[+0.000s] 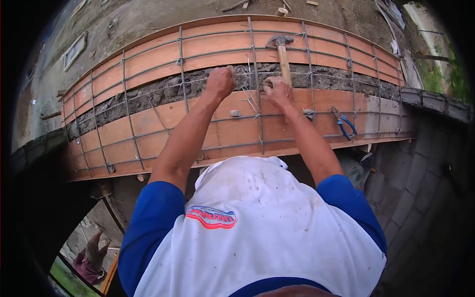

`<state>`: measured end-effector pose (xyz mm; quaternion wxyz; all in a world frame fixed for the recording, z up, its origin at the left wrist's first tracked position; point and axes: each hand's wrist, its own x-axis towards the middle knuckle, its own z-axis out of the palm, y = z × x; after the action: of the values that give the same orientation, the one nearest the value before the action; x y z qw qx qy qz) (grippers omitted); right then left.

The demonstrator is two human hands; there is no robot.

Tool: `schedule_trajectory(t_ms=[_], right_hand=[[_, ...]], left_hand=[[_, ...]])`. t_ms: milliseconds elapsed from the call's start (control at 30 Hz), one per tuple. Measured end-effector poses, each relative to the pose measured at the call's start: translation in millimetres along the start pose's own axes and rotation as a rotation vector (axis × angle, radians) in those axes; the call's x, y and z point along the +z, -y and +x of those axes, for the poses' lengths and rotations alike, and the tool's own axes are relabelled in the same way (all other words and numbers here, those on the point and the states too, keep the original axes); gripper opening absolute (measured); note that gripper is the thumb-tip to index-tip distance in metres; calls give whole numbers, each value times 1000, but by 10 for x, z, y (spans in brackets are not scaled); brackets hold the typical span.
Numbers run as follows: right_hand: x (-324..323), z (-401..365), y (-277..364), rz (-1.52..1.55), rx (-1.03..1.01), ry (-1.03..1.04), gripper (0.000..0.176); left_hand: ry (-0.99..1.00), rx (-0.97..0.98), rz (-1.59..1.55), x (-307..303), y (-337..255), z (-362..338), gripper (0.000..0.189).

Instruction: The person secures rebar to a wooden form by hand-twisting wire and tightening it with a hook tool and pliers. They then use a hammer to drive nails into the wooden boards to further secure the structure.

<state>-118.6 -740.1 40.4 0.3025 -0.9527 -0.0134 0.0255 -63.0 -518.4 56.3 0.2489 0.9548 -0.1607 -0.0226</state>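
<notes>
My left hand [221,83] is closed in a fist over the rebar grid [251,39]; what it holds, if anything, is hidden. My right hand [278,93] has its fingers curled together beside a crossing bar, and I cannot make out anything in them. Between the hands, thin bent tie wires [251,99] hang on the bars. A claw hammer [283,57] lies across the grid, its wooden handle running beside and partly behind my right hand. Blue-handled pliers [345,124] rest on the bars and plywood further right.
Plywood panels [217,42] lie on both sides of a rough grey concrete strip [148,96] under the grid. A small grey lump [235,113] sits on the near panel. A block wall [420,173] stands right. Another person [90,262] is at the lower left.
</notes>
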Motion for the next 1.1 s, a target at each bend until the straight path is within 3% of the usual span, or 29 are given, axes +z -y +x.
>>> schedule_trajectory(t_ms=[100,167,400,533,633,733,833,900,967,1033,1067,1100], right_hand=[[-39,289,-243,52,54,115,28],[-46,352,-290,-41,-31,94,31],[-94,564,-347,-245,-320,113,34],[-13,734,-507,-204,-413,261,29],[-25,809,-607,-171,-510,270,25],[-59,828,-630,-206,-656,206,22],[-41,822,-651,-169,-729,128,19],[20,869,-714,-137,-764,82,19],[28,949,-641,-234,-644,208,23],[32,1084,-547,-264,-554,302,26],[32,1150,-497,-244,-524,338,26],[45,1188,-455,-223,-491,376,27]], left_hand=[[-1,26,13,337,41,335,15],[-21,63,0,567,58,418,13],[306,-113,-27,650,-193,575,18],[629,116,-4,607,-54,1115,21],[858,-173,-157,489,-129,1331,21],[954,-281,-165,580,-6,1472,19],[1054,-72,-114,748,169,1491,19],[895,392,-117,980,471,1408,18],[728,511,-77,1023,507,1299,18],[587,300,4,794,135,959,19],[472,5,-43,591,-204,779,21],[386,-109,-91,571,-354,645,23]])
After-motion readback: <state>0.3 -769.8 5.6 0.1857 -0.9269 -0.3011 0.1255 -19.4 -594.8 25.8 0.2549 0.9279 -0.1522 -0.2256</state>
